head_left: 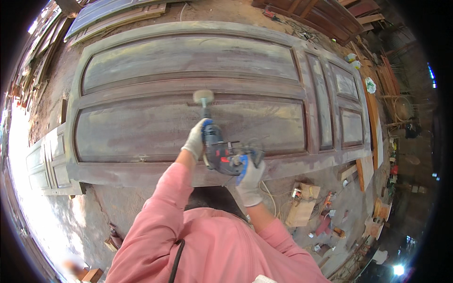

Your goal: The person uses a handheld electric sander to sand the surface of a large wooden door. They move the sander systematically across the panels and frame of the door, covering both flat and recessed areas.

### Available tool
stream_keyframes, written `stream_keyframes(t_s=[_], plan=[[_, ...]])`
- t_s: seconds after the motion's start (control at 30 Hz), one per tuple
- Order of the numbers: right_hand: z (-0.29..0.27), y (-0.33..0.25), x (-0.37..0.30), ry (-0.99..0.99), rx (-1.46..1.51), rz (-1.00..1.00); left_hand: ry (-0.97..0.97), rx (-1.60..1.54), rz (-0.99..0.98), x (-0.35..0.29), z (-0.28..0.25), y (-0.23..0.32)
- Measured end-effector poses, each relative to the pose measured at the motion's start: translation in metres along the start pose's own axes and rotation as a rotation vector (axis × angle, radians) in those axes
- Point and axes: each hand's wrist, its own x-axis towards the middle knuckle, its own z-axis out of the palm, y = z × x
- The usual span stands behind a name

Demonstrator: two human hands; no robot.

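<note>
Both my hands, in white gloves with blue palms, grip a dark power drill point(216, 148). My left hand point(194, 140) is wrapped round its front part, just behind the chuck. At the rear handle, my right hand point(251, 181) is closed. A pale round sanding wheel point(203, 96), blurred, sits on the drill's shaft. It is over the moulding between the two long panels of a large brown wooden door point(188, 85) lying flat before me. The door's surface is dusty, with pale sanded-looking patches. Whether the wheel touches the wood, I cannot tell.
Another panelled door piece point(49, 158) lies at the left. Stacked boards point(113, 19) and a dark reddish panel point(314, 16) lie at the far side. At right on the ground are a wooden board point(302, 212), tools and cables. A cord point(270, 191) trails near my right hand.
</note>
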Motion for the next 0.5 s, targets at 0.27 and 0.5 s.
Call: stream_keyframes(t_s=[0.27, 0.5], plan=[[0.009, -0.023, 0.01, 0.068, 0.069, 0.013, 0.038, 0.075, 0.01, 0.006, 0.021, -0.007], [0.072, 0.029, -0.007, -0.131, 0.08, 0.151, 0.064, 0.01, 0.104, -0.044, -0.053, 0.072]])
